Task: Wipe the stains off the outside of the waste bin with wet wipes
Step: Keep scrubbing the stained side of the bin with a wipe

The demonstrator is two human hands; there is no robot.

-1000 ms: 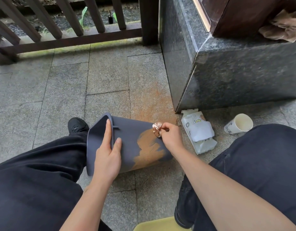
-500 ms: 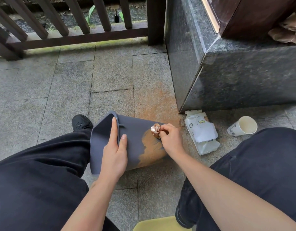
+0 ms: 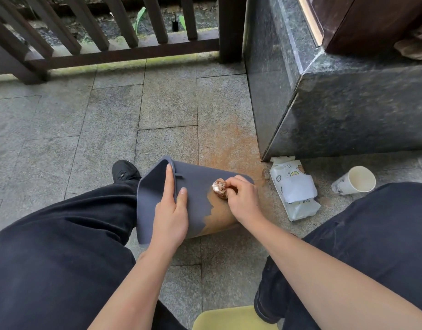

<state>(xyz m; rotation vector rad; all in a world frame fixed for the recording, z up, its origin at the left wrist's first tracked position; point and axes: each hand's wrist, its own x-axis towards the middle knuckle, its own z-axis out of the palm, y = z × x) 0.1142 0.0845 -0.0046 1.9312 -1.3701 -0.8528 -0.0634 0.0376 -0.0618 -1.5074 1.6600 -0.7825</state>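
A dark grey waste bin (image 3: 195,186) lies on its side on the stone floor, its mouth to the left. A brown stain (image 3: 219,216) covers the lower right of its outer wall. My left hand (image 3: 170,210) grips the bin's rim, fingers over the edge and thumb on the wall. My right hand (image 3: 243,198) pinches a crumpled, brown-soiled wet wipe (image 3: 220,186) and presses it on the bin wall at the stain's upper edge.
A white pack of wet wipes (image 3: 294,189) lies on the floor right of the bin, a paper cup (image 3: 355,181) on its side beyond it. A dark stone block (image 3: 348,103) stands at right, a wooden railing (image 3: 110,48) behind. My legs flank the bin; a yellow seat edge (image 3: 229,317) shows below.
My right hand has rubbed the wipe across the upper stain; the brown patch is smaller at its top. The left hand keeps its hold on the rim.
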